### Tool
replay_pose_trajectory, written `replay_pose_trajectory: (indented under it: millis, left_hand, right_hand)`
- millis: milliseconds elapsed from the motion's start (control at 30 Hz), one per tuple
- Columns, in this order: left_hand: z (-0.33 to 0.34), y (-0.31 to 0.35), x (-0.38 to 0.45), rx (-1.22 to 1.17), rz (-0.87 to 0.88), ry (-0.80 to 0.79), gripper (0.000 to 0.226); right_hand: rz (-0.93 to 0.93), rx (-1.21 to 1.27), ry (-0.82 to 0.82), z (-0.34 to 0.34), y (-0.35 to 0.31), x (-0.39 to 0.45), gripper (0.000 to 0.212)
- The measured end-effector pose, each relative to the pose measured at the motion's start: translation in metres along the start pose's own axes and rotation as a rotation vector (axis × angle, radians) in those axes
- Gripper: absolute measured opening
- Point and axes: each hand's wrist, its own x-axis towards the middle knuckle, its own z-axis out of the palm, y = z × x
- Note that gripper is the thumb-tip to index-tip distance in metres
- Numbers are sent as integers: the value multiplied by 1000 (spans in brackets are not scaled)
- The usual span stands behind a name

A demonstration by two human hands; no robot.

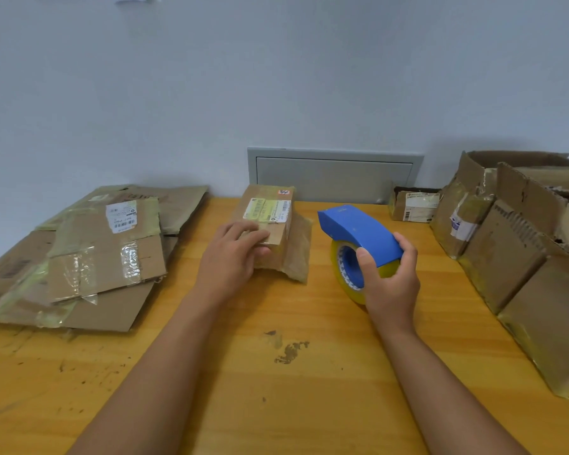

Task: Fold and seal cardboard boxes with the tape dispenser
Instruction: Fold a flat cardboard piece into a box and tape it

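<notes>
Small box (271, 224): worn brown corrugated cardboard, oblong, glossy tape over its faces; sits mid-table near the wall, one side flap splayed out to the right.
Left hand (234, 254): palm down on the near end of the small box, fingers curled over its top edge, pressing it.
Tape dispenser (358, 231): smooth blue plastic hood, curved, over a yellowish clear tape roll (349, 274) with a blue core; just right of the small box, not touching it.
Right hand (391, 277): wrapped round the dispenser's rear, thumb on the roll's side, fingers over the hood.
Flattened boxes (96, 254): stack at left, creased, patched with wrinkled clear tape.
Assembled boxes (519, 244): row at right, torn fluted edges showing.
Far box (413, 206): small, by the wall.
Table (276, 372): orange-yellow wood grain, scuffed, dark stains near centre.
Room: plain pale wall; grey metal panel (334, 174) set behind the table.
Labels: white shipping stickers with barcodes on several boxes; print too small to read.
</notes>
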Motion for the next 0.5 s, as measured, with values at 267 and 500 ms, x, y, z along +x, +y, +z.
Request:
replay_pose_trajectory:
  millis: [267,500]
  left_hand:
    - [1,12,-13,69,-90,-113,36]
    - [2,37,-17,-2,-194,-131,33]
  right_hand:
    - [1,11,18,1,-1,0,80]
    - [-78,114,60,6,-26,7,68]
